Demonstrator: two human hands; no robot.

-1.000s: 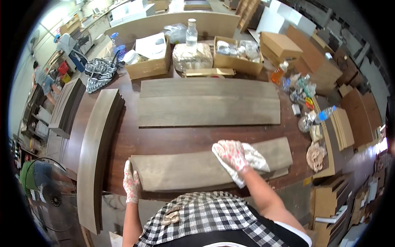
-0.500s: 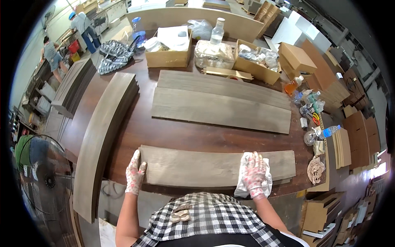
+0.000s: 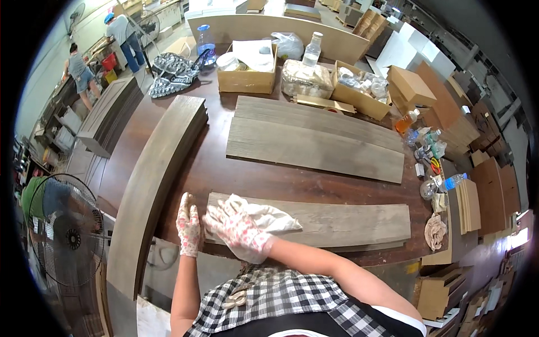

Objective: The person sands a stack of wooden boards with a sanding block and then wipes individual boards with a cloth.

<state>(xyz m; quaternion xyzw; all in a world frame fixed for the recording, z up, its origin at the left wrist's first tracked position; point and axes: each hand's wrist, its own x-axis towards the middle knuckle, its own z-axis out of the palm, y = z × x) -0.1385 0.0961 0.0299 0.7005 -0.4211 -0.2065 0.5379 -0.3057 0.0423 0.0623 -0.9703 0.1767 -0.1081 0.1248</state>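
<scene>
A long grey wooden plank (image 3: 342, 222) lies along the near edge of the dark brown table (image 3: 264, 180). My left hand (image 3: 188, 223), in a flowered glove, rests against the plank's left end. My right hand (image 3: 236, 227), also gloved, presses a white cloth (image 3: 268, 215) onto the plank's left part, close beside my left hand. Two more grey planks (image 3: 314, 137) lie side by side in the middle of the table, apart from both hands.
A tall stack of planks (image 3: 154, 180) runs down the table's left side. Cardboard boxes (image 3: 247, 73), bottles and bags crowd the far edge; small bottles and tools (image 3: 429, 160) sit at the right. A fan (image 3: 67, 236) stands at lower left. Two people (image 3: 120, 33) work far left.
My right hand has slid the cloth along the near plank from its right part to its left end. My left hand has stayed at the plank's left end.
</scene>
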